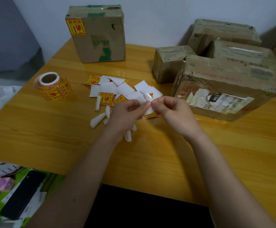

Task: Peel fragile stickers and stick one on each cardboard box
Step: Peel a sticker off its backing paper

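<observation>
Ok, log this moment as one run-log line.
step: peeling | left hand + right hand: pinch yellow-red fragile sticker | stickered: upright brown cardboard box | unstickered faces: cardboard boxes at right

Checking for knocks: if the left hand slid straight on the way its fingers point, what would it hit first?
Likely the right hand, touching fingertip to fingertip with the left hand over the sticker; depth unclear.

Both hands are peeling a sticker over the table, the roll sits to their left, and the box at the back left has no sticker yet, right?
Not quite. In the head view the back-left box already has a sticker on its front. The rest holds: both hands, left and right, peel a sticker, with the roll to their left.
</observation>
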